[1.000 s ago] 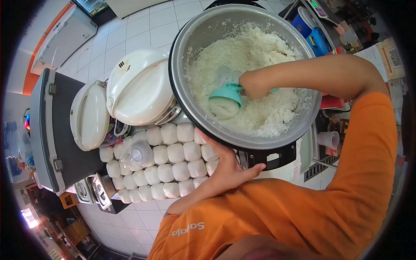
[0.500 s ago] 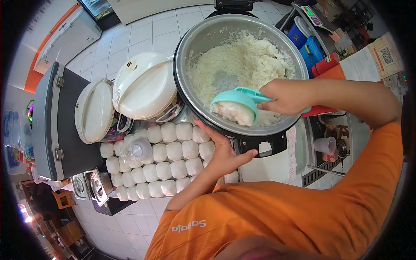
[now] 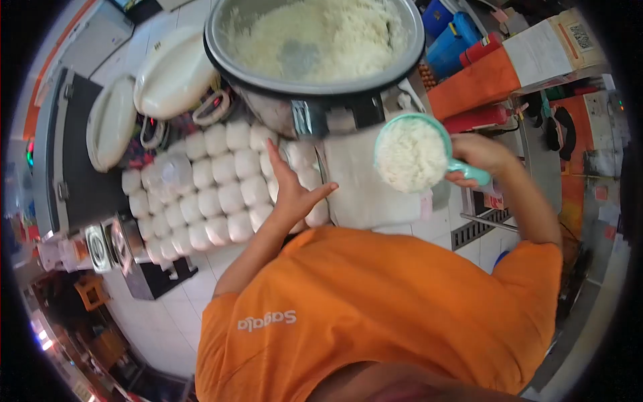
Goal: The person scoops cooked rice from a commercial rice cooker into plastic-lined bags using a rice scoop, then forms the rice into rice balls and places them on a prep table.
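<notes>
My right hand [image 3: 479, 155] grips the handle of a turquoise scoop [image 3: 475, 173], heaped with white cooked rice [image 3: 410, 155]. The scoop is held over the right side of a pale, flat, paper-like sheet [image 3: 358, 184]. With thumb and fingers spread, my left hand [image 3: 295, 187] holds nothing and hovers at the right end of rows of rounded white bundles [image 3: 228, 169]. Beyond both hands stands a large rice cooker [image 3: 315, 86], its lid off and rice [image 3: 355, 40] inside. A bare patch of the pot's bottom shows through the rice.
Two white-lidded oval containers [image 3: 177, 74] stand left of the cooker, beside a grey box [image 3: 77, 147]. A clear plastic piece [image 3: 171, 173] lies on the bundles. Right of the cooker are a red cylinder [image 3: 481, 50] and an orange-and-white carton [image 3: 475, 84].
My right hand has lifted the rice-filled scoop out of the cooker and brought it right and nearer to me. My left hand has left the cooker's side. The view has shifted.
</notes>
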`<state>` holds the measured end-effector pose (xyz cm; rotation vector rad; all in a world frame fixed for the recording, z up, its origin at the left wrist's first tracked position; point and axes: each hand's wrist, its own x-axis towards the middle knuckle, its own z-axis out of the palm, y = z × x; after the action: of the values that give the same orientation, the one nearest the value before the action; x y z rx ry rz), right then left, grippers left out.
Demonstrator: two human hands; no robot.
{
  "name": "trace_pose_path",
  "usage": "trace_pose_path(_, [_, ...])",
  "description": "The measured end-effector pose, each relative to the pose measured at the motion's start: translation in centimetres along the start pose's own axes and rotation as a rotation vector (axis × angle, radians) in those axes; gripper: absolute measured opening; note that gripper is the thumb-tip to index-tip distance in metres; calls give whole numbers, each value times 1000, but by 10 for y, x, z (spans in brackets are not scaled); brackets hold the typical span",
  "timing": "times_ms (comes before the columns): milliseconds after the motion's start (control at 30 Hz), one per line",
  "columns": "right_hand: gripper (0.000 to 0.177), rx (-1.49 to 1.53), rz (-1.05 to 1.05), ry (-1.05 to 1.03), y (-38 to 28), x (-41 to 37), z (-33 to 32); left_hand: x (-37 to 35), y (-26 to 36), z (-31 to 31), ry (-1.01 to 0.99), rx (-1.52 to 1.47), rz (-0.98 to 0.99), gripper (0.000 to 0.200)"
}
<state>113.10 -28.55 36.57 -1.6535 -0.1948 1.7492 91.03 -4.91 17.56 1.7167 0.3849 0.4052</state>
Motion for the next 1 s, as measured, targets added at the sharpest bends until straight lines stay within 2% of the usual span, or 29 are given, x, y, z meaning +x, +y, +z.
trace_pose_path(67, [34, -66, 39, 9, 66, 29, -15, -32, -11, 27, -82, 307, 44, 124])
trace_pose_path(100, [28, -71, 2, 126, 95, 48, -15, -46, -9, 43, -120, 267, 30, 110])
trace_pose_path(133, [25, -75, -38, 244, 120, 66, -13, -55, -11, 57, -108, 274, 22, 110])
trace_pose_path(167, [25, -79, -41, 232, 138, 82, -12, -62, -17, 68, -279, 297, -74, 107])
trace_pose_path(200, [26, -289, -140, 427, 152, 97, -10, -66, -19, 78, -453, 320, -170, 105])
trace_pose_path(233, [28, -496, -240, 624, 164, 109, -6, -71, -16, 87, -507, 407, -201, 99])
trace_pose_path(267, [28, -493, -250, 619, 176, 118, 1, -76, -21, 94, -503, 416, -201, 99])
trace_pose_path(333, [39, -947, -539, 981, 199, 129, 20, -83, -39, 106, -492, 721, -60, 101])
trace_pose_path(467, [46, -1100, -596, 931, 238, 144, 36, -90, -51, 117, -452, 834, -5, 104])
trace_pose_path(567, [45, -973, -577, 929, 240, 141, 27, -92, -50, 117, -458, 863, -10, 106])
trace_pose_path(633, [48, -758, -656, 898, 240, 134, 22, -94, -47, 112, -454, 845, 78, 105])
trace_pose_path(667, [48, -756, -664, 903, 240, 132, 15, -95, -44, 109, -451, 851, 84, 105])
trace_pose_path(733, [47, -555, -757, 1056, 245, 126, -8, -102, -27, 101, -509, 974, 99, 94])
trace_pose_path(767, [47, -535, -778, 1109, 250, 125, -24, -104, -27, 97, -509, 978, 108, 94])
trace_pose_path(800, [47, -533, -783, 1119, 255, 125, -35, -106, -28, 92, -544, 981, 114, 86])
trace_pose_path(867, [49, -570, -612, 1257, 263, 125, -57, -110, -31, 85, -575, 984, 146, 78])
trace_pose_path(900, [53, -573, -484, 1212, 264, 126, -63, -112, -32, 83, -598, 1043, 189, 70])
trace_pose_path(933, [53, -573, -493, 1241, 259, 119, -59, -113, -33, 81, -617, 1102, 235, 61])
trace_pose_path(1000, [50, -1119, -727, 1364, 249, 113, -41, -112, -33, 76, -628, 1078, 239, 56])
